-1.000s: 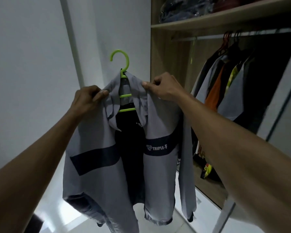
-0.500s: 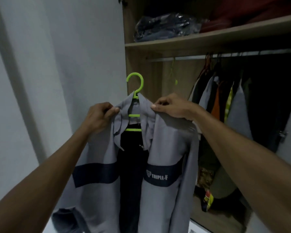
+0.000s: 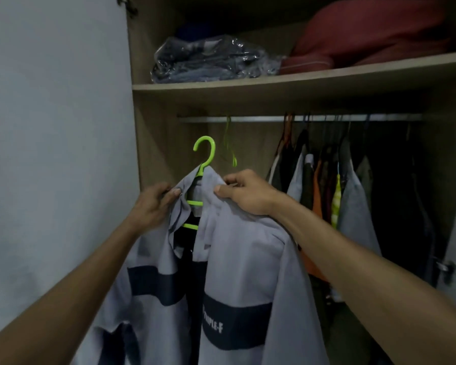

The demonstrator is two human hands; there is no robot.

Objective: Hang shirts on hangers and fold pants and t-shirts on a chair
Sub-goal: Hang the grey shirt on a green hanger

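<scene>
Both hands are raised in front of the open wardrobe [image 3: 153, 143]: I see my left hand [image 3: 153, 206] pinching the left collar and shoulder of the grey shirt [image 3: 237, 259], and my right hand [image 3: 248, 196] gripping its right shoulder. That shirt hangs on the green hanger [image 3: 205, 154], whose hook stands free below the metal rail [image 3: 248, 119], beside 1 bare green hanger [image 3: 229, 148] and left of the hung clothes [image 3: 327, 185]. Above, the shelf [image 3: 274, 86] carries a plastic-wrapped bundle [image 3: 211, 60] next to a red cushion [image 3: 366, 32].
</scene>
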